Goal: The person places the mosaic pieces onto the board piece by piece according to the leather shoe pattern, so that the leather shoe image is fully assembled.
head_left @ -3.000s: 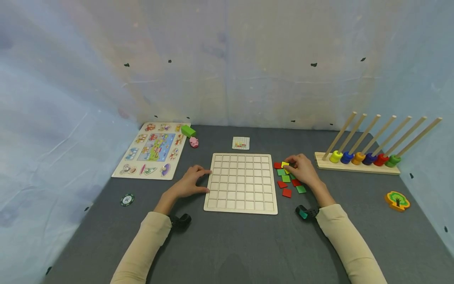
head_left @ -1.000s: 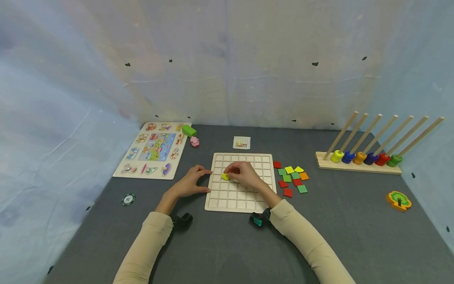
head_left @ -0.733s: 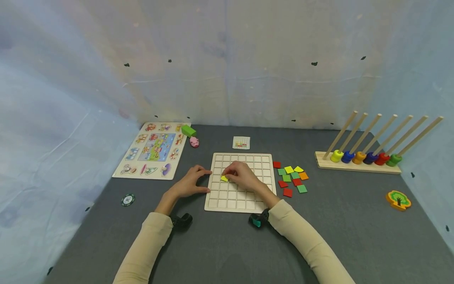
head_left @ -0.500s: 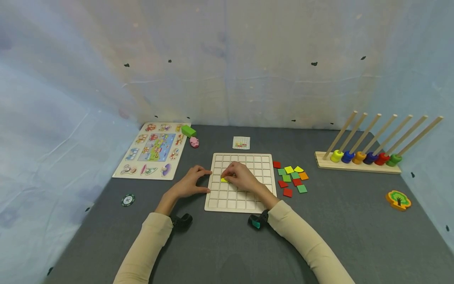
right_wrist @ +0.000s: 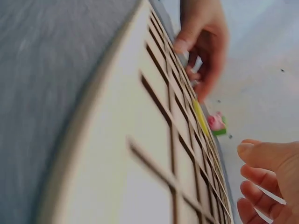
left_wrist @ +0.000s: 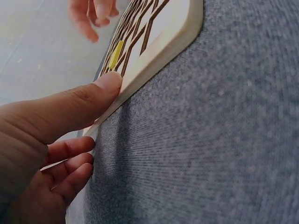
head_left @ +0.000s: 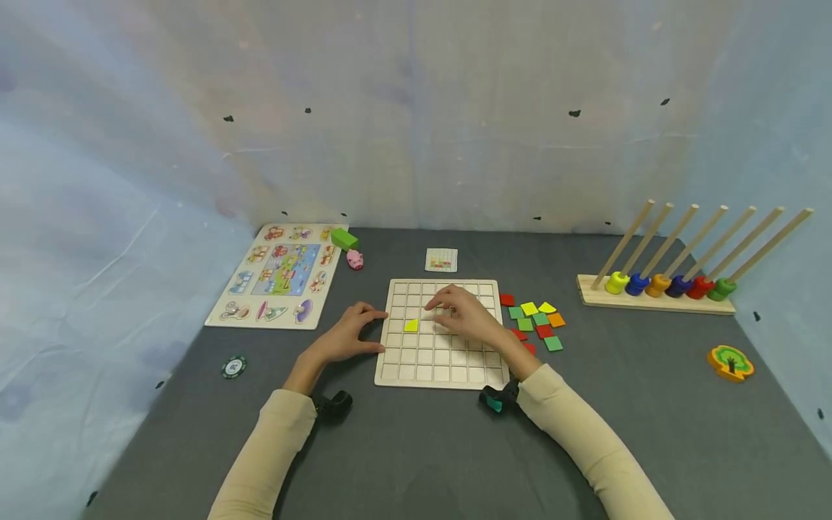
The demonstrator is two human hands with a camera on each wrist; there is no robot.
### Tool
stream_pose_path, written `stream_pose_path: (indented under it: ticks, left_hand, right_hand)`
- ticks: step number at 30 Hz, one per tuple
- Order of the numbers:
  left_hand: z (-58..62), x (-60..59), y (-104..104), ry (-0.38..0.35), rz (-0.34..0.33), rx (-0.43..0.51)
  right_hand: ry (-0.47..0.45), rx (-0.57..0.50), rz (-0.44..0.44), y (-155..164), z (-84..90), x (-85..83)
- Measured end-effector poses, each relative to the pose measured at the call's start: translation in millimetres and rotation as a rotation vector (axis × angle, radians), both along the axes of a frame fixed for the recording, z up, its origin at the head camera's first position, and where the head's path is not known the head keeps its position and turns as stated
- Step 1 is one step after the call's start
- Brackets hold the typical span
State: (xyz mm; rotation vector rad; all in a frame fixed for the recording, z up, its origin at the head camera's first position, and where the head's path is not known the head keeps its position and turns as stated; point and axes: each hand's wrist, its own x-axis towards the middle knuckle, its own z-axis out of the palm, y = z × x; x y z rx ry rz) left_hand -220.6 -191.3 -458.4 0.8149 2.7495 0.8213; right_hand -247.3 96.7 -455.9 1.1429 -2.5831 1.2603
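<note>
Yellow tile [head_left: 411, 326] flat, square to grid board [head_left: 442, 375]

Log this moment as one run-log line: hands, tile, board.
left hand: rests on grid board left edge | right hand: above board, holds nothing | yellow tile: seated in a cell | loose tiles: right of board

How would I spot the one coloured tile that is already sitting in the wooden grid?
Find the pale wooden grid board at the middle of the grey table, between the two hands. The yellow tile lies in a cell near its left edge, close to the left hand. It is the only coloured square on the board; the other tiles lie loose to the right.
</note>
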Motion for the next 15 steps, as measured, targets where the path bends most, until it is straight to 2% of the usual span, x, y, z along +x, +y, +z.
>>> stream_pose_path:
  ticks: [6, 15]
  left_hand:
    - [-0.5, -0.3, -1, -0.002, -0.005, -0.009]
    - [-0.5, 0.1, -1, -0.002, -0.004, -0.007]
  right_hand:
    - [-0.027, -0.022, -0.068, 38, 3.5, 0.5]
    - [-0.004, 0.031, -0.196, 95, 8.2, 11.8]
